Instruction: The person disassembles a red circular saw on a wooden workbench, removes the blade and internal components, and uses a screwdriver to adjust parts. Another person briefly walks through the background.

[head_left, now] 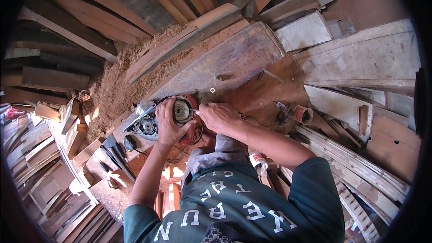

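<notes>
A red and grey power tool (191,136), which looks like a circular saw, lies in front of me on the board. Its round metal face (181,109) shows, and a slotted black and silver part (147,126) sits at its left. My left hand (166,119) grips the tool from above, fingers bent over it and thumb stretched across toward the right. My right hand (221,116) is closed around a thin metal tool (194,110), whose tip points at the round face. The right fingers hide most of that thin tool, so its kind is unclear.
A brass-coloured ring (212,90) and a small roll-shaped piece (218,78) lie on the wide board (243,54). Dark long-handled tools (118,155) lie at left. A tube-like can (302,115) is at right. Stacked planks (90,15) and sawdust (108,94) surround me.
</notes>
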Tool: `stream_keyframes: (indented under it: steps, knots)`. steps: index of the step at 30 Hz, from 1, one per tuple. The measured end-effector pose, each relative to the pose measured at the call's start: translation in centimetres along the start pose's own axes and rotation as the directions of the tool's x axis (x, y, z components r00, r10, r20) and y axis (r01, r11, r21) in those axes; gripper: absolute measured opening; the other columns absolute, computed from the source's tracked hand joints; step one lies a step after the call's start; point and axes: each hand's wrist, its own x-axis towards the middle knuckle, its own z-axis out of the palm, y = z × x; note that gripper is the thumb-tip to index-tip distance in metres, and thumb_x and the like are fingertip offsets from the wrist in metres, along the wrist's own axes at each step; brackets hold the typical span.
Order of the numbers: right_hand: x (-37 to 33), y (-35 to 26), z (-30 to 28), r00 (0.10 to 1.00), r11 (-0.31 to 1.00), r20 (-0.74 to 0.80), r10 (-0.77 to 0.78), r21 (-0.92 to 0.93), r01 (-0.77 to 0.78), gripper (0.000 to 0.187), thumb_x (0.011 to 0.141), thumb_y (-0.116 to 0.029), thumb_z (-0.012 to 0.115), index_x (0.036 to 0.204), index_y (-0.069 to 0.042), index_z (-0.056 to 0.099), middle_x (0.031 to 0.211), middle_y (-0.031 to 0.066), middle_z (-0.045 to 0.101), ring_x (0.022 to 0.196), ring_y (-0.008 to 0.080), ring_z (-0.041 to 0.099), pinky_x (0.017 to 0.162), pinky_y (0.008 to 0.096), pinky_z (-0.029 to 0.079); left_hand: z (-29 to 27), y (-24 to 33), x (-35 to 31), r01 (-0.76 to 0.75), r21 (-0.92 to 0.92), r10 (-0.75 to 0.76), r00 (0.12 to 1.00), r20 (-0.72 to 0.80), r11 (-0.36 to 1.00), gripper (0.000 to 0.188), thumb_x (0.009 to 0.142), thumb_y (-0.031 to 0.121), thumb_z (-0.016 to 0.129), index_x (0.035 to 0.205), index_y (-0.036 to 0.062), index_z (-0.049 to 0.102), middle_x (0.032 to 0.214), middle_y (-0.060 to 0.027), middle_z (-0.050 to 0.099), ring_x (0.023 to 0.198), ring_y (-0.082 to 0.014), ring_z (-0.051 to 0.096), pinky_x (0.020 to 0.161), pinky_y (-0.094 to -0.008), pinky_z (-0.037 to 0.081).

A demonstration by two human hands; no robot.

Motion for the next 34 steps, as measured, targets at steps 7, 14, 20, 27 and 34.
stream_keyframes:
  steps: [7,14,20,27,34]
  knots:
    - [0.9,2.1,1.9,0.994,0.997,-0.092,-0.063,0.038,0.067,0.033,0.113,-0.035,0.055,0.103,-0.006,0.067,0.089,0.0231,0.077,0.088,0.0461,0.077,0.076,0.057,0.061,0.3,-0.8,-0.2,-0.037,0.019,0.037,0.999,-0.03,0.999,0.103,0.071,0.052,0.098,0.151,0.0036,0.055,0.143,-0.0197,0.061,0.137,-0.0416,0.055,0.12,-0.0563,0.038]
    - [1.1,2.9,1.2,0.999,0.991,0.019,-0.027,0.133,0.024,0.034,0.112,-0.035,0.058,0.1,-0.004,0.064,0.09,0.0253,0.074,0.086,0.0477,0.074,0.073,0.059,0.056,-0.6,-0.8,0.9,-0.06,-0.034,0.059,0.998,-0.009,0.998,0.091,0.071,0.039,0.101,0.145,0.003,0.063,0.137,-0.0184,0.068,0.128,-0.0408,0.063,0.115,-0.055,0.045]
    - [2.0,9.4,-2.8,0.912,0.968,-0.335,0.239,0.153,-0.198,0.02,0.106,-0.018,0.057,0.114,-0.003,0.066,0.098,0.0279,0.074,0.094,0.0509,0.072,0.082,0.0594,0.058,-1.3,-0.5,0.7,-0.03,-0.057,0.029,1.0,-0.007,0.998,0.087,0.069,0.035,0.102,0.14,0.0023,0.065,0.134,-0.0189,0.069,0.124,-0.0421,0.065,0.112,-0.0551,0.049]
    - [7.3,18.0,-2.6,0.832,0.913,-0.444,0.334,-0.066,-0.402,0.035,0.105,-0.009,0.062,0.138,0.002,0.06,0.143,0.0297,0.056,0.131,0.0508,0.059,0.108,0.0581,0.052,-1.3,-0.2,1.1,-0.047,-0.054,0.046,0.998,-0.032,0.997,0.09,0.066,0.034,0.104,0.141,0.0033,0.065,0.137,-0.0191,0.068,0.129,-0.0424,0.064,0.114,-0.0545,0.049]
    - [5.9,6.0,-4.8,0.925,0.975,-0.376,0.059,0.22,0.027,0.073,0.09,-0.034,0.087,0.15,-0.006,0.058,0.156,0.0236,0.056,0.142,0.0481,0.057,0.118,0.0592,0.046,0.4,-1.1,-0.6,0.115,-0.188,-0.131,0.988,-0.078,0.976,0.108,0.064,0.035,0.106,0.154,0.0051,0.053,0.142,-0.017,0.067,0.138,-0.0428,0.059,0.122,-0.0561,0.044]
